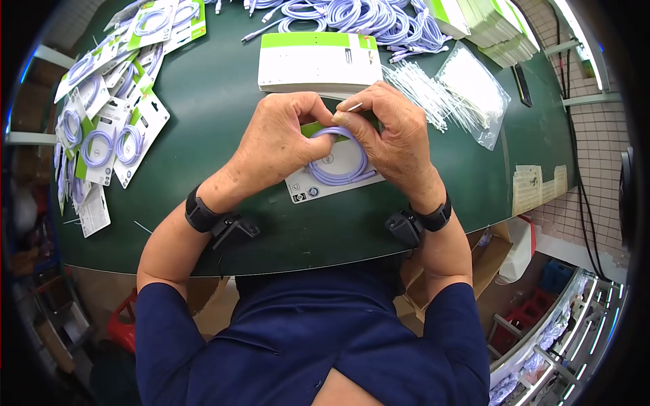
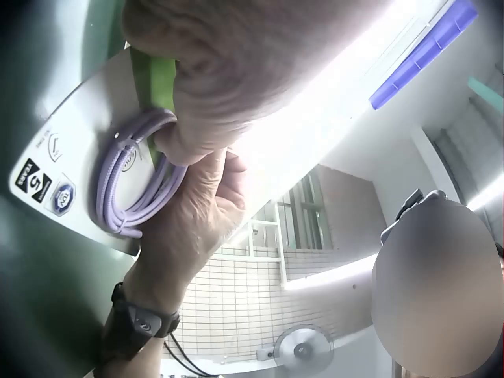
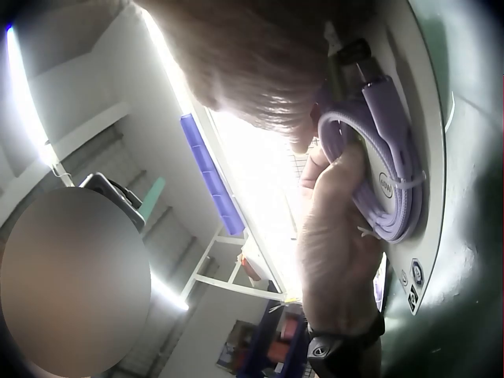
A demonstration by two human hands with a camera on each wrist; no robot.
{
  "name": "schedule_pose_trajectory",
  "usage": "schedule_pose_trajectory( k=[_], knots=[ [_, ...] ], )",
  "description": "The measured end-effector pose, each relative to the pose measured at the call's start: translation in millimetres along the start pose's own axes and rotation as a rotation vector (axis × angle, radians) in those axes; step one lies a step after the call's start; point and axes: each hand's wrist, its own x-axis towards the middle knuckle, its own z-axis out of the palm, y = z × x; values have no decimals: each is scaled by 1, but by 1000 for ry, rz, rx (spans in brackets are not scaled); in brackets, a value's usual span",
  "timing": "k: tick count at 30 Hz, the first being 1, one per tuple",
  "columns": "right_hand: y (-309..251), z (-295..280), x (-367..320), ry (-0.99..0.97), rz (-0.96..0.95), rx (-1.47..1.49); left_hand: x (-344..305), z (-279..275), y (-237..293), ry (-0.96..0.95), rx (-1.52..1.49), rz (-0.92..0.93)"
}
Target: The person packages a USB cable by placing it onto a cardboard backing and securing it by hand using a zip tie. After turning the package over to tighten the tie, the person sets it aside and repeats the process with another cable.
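Note:
A coiled lilac USB cable lies against a white and green backing card between my two hands. White ties circle the coil in the right wrist view, where the metal plug also shows. With thumb and bent index finger, my left hand pinches the upper left of the coil. My right hand is at the card's top edge, thumb and index finger pinching a thin white cable tie. The fingertips hide the top of the coil and part of the card.
A stack of cards stands just beyond my hands. Loose cable ties and a plastic bag of them lie right. Carded cables pile up left. Many coiled cables and more card stacks fill the back.

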Motion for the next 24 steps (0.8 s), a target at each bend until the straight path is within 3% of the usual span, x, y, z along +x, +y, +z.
schedule_pose_trajectory(
  k=[2, 5, 24],
  knots=[
    [0, 0, 0, -3, 7, 13, -1, 0, 0, -45, -1, -70],
    [1, 1, 1, 0, -11, 3, 0, 4, -4, 22, -41, 20],
    [-3, 5, 4, 64, -88, -161, -3, 7, 3, -32, -15, 12]
  ],
)
